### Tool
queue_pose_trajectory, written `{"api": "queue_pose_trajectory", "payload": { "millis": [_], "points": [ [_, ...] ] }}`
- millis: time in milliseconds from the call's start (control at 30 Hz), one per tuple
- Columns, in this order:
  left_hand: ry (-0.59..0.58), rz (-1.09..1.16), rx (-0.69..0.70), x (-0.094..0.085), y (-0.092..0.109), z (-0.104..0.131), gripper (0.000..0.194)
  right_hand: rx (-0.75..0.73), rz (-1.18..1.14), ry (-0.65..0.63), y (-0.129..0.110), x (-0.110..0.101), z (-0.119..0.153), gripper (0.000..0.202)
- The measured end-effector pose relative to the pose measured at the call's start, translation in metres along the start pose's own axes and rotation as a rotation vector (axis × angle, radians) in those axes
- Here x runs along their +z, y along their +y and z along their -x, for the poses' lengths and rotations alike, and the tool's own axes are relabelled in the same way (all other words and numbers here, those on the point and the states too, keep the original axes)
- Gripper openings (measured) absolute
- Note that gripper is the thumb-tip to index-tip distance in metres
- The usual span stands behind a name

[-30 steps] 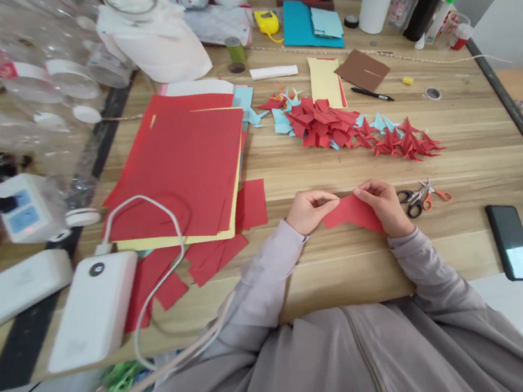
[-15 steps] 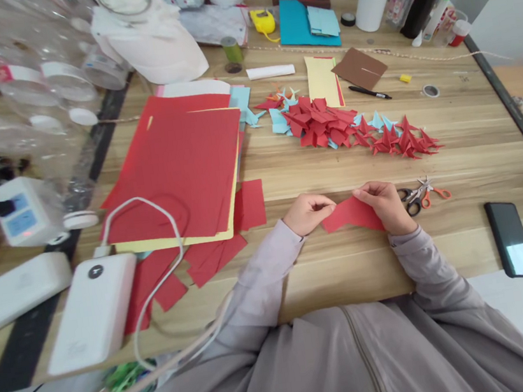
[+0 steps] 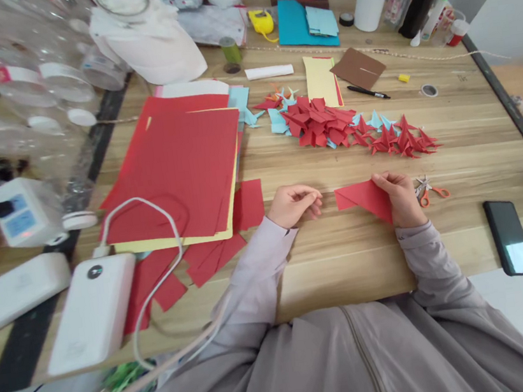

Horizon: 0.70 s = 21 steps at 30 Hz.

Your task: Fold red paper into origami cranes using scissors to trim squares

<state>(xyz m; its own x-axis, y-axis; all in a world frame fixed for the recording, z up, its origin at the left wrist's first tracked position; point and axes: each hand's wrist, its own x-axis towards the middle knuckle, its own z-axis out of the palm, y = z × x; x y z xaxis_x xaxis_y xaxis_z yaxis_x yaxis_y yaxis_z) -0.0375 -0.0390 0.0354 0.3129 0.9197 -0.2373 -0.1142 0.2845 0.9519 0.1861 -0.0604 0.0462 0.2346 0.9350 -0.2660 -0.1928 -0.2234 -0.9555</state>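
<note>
In the head view, the clock is centred on the folded red paper [image 3: 363, 199]. At 6 o'clock, the near edge of the wooden table [image 3: 339, 276] is met by the wearer's grey jacket [image 3: 326, 361]. From 1 to 3 o'clock, the far right side is bounded by a dark strip [image 3: 503, 90]. Toward 12 o'clock, a band of bare wood is left between the hands and the long heap of red and blue folded paper pieces [image 3: 322, 122]. More bare wood is seen toward 5 o'clock. Room toward 9 o'clock is narrowed by the small red sheets [image 3: 249, 205] and the stack of large red sheets [image 3: 176, 175]; toward 4 o'clock a phone [image 3: 510, 237] is set near the table's edge.

The folded red paper lies between the hands. Its upper right part is pinched by the thumb and fingers of the right hand [image 3: 401, 195] at 3 o'clock, and its narrow end is pointed at 9 o'clock. There, just beyond that end, the left hand [image 3: 296, 204] is held apart, its fingers loosely curled and slightly parted. Past the right hand, scissors [image 3: 425, 192] are partly covered by it. Whether the paper is touched to the table cannot be told.
</note>
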Motion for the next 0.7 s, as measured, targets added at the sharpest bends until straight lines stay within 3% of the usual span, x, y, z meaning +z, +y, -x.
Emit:
{"api": "queue_pose_trajectory", "payload": {
  "millis": [167,300,467,567,700],
  "points": [
    [0.028,-0.023,0.062,0.015,-0.006,0.000,0.032,0.012,0.008,-0.080,0.006,0.011,0.005,0.028],
    [0.045,-0.163,0.164,0.021,-0.011,0.000,0.023,0.004,0.002,-0.115,0.013,0.014,0.006,0.026],
    [0.106,-0.083,0.140,0.019,-0.009,0.001,0.026,-0.008,0.148,-0.345,0.009,0.015,0.010,0.022],
    [0.060,-0.090,0.130,0.021,-0.009,0.001,0.028,0.000,0.224,-0.447,0.008,0.020,0.016,0.022],
    [-0.001,-0.108,0.114,0.028,-0.013,0.002,0.030,-0.027,0.253,-0.491,0.012,0.028,0.021,0.022]
  ]
}}
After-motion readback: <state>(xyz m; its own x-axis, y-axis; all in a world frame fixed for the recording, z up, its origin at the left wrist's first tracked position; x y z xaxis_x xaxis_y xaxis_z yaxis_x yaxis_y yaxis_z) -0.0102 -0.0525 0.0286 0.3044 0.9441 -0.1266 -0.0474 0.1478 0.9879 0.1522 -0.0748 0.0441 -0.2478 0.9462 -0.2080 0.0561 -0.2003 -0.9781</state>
